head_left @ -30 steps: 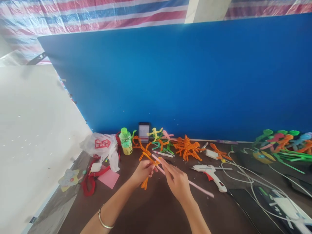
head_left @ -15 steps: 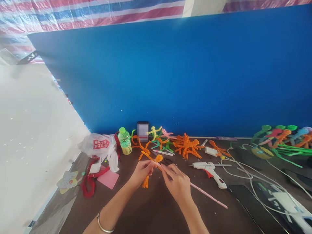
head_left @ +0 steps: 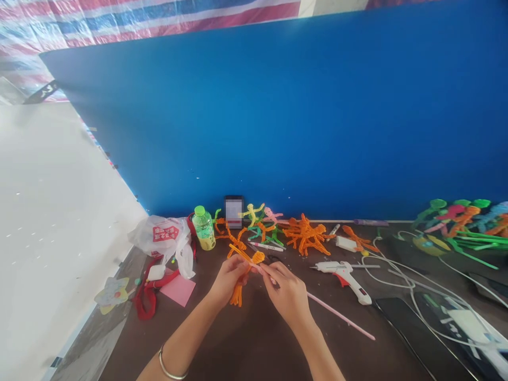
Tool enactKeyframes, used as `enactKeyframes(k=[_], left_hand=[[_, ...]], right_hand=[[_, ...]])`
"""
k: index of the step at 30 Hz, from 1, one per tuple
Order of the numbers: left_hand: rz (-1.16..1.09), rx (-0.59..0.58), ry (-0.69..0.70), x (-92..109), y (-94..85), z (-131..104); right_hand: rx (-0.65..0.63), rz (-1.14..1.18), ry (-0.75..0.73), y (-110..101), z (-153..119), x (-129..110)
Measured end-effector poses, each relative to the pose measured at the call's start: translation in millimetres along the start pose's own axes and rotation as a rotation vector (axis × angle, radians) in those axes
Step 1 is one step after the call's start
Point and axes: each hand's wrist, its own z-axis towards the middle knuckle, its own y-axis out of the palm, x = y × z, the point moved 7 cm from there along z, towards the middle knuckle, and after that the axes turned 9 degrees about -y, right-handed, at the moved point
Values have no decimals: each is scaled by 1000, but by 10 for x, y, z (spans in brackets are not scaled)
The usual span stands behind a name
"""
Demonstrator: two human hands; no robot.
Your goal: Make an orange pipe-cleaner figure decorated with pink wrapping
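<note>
Left hand [head_left: 229,276]: closed on the orange pipe-cleaner figure [head_left: 243,272], pinched about the middle, legs hanging below the fingers, looped head up and to the right.
Right hand [head_left: 288,294]: closed on the near end of the pink pipe cleaner [head_left: 337,315], fingertips right against the figure's head.
Pink pipe cleaner: long, nearly straight, running from the right hand down and rightward, free end low over the worktop [head_left: 254,344].
Step in hand: by the look of it, joining the pink strand to the orange figure at the neck; no full wrap visible yet.
Next move calls for: likely a steady pinch on the figure, plus a tight turn of the pink end around it; slack strand free to swing, so room needed on the right.
Just beyond, right: white glue gun [head_left: 344,272] lying on its side, well apart from both hands.
Just beyond, left: pink paper square [head_left: 178,290], red strap [head_left: 146,296], white plastic bag [head_left: 162,236].
Farther back: green-capped bottle [head_left: 203,228], pile of orange figures [head_left: 307,235], yellow figure [head_left: 251,212].
Far: blue board [head_left: 278,116] standing behind the worktop.
</note>
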Motion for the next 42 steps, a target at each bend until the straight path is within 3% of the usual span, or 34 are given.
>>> enactKeyframes(k=[8, 13, 16, 21, 26, 30, 35, 42], left_hand=[[-133, -56, -35, -21, -41, 27], [-244, -71, -124, -99, -61, 53], [-285, -85, -156, -105, -53, 57], [-373, -73, -270, -143, -59, 88], [-432, -89, -388, -198, -64, 100], [-357, -191, -442, -165, -6, 38], [-188, -352, -330, 54, 106, -65], [161, -295, -124, 381, 111, -166]], right_hand=[[-10, 238, 99, -6, 47, -2], [-20, 673, 285, 100, 93, 32], [-85, 909, 405, 175, 139, 59], [-204, 985, 439, 198, 237, 101], [-242, 970, 342, 178, 331, 109], [-317, 883, 168, 94, 420, 40], [-393, 646, -55, -87, 521, -98], [-426, 392, -322, -337, 600, -355]])
